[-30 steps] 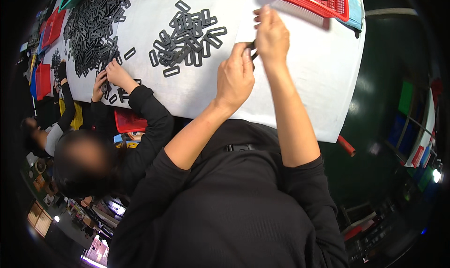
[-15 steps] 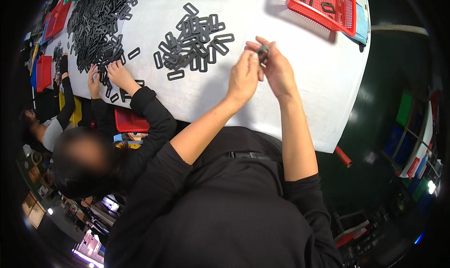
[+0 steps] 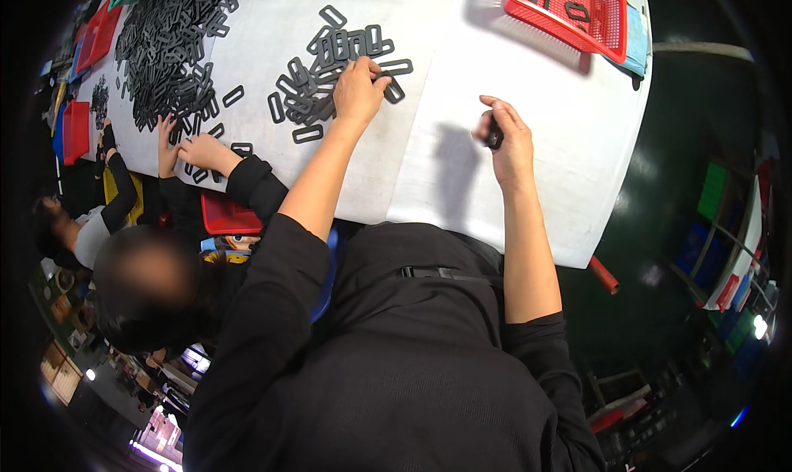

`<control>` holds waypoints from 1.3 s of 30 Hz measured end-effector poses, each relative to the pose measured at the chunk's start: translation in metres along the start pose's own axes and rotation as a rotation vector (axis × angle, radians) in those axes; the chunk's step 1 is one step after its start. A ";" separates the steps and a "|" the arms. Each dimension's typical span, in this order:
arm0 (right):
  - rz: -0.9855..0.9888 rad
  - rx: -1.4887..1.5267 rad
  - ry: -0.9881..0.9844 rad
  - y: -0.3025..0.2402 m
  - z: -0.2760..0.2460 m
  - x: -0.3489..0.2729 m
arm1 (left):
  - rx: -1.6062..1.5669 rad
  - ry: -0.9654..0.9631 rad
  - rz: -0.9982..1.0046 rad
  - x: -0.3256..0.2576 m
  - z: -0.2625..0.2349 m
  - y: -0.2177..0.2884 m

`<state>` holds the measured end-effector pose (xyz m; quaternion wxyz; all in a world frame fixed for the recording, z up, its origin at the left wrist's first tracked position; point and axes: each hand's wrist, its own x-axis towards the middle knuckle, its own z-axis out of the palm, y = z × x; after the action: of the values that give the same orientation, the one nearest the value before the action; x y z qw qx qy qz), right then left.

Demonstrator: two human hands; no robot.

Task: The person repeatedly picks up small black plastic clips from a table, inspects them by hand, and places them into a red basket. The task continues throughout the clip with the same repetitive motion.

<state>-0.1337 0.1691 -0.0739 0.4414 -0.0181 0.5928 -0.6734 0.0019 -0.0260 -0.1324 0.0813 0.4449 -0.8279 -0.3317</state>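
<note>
On the white table lies a loose pile of black oblong rings (image 3: pixel 301 101), flat frames with a long slot. My left hand (image 3: pixel 357 95) is over the right side of this pile, fingers bent down and thumb apart, touching or just above the rings; its fingertips are partly hidden. My right hand (image 3: pixel 509 142) is held above the table farther right, its fingers curled round a black ring (image 3: pixel 494 134). Blur there hides whether it is one ring or more.
A red perforated basket (image 3: pixel 569 26) with several rings stands at the far right, a light-blue item beside it. A much larger heap of rings (image 3: pixel 169 55) lies left, where a co-worker's hands (image 3: pixel 202 152) work. Red trays (image 3: pixel 77 131) line the far left.
My hands were together over the table around a ring. My left hand has moved left onto the pile, while my right hand has drawn slightly right and down, keeping hold.
</note>
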 end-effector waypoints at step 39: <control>-0.369 -1.077 0.486 0.001 0.058 0.014 | -0.671 -0.120 0.017 -0.122 -0.016 0.125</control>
<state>-0.1105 0.1153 -0.0646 0.0990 -0.1864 0.9202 -0.3298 -0.0043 0.1110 -0.0225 0.1770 0.3660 -0.6797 -0.6105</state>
